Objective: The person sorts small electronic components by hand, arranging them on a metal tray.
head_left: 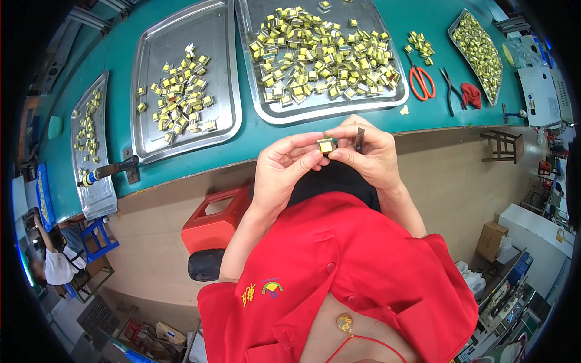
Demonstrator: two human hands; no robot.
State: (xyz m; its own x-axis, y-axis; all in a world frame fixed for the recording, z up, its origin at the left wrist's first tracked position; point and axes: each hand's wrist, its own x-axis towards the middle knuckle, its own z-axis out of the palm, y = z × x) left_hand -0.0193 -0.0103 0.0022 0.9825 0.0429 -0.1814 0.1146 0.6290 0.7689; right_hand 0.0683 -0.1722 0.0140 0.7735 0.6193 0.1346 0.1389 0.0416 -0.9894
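Observation:
A small yellow-taped transformer [327, 146] is held up just off the table's near edge. My left hand [285, 163] pinches its left side between thumb and fingertips. From the other side my right hand [372, 154] grips it with thumb and forefinger. A dark, flat, blade-like tool [359, 140] also sticks up between the fingers of my right hand; its lower part is hidden. Beyond my hands, a large metal tray [272, 115] bears a heap of similar transformers [321, 57]. To its left, another metal tray [142, 115] carries a smaller pile.
Orange-handled scissors [422, 83], dark pliers [449, 91] and a red cloth [471, 95] lie right of the large tray. A narrow tray [100, 193] and a dark-handled tool [109, 170] are at left. A red stool [215, 221] stands below the table edge.

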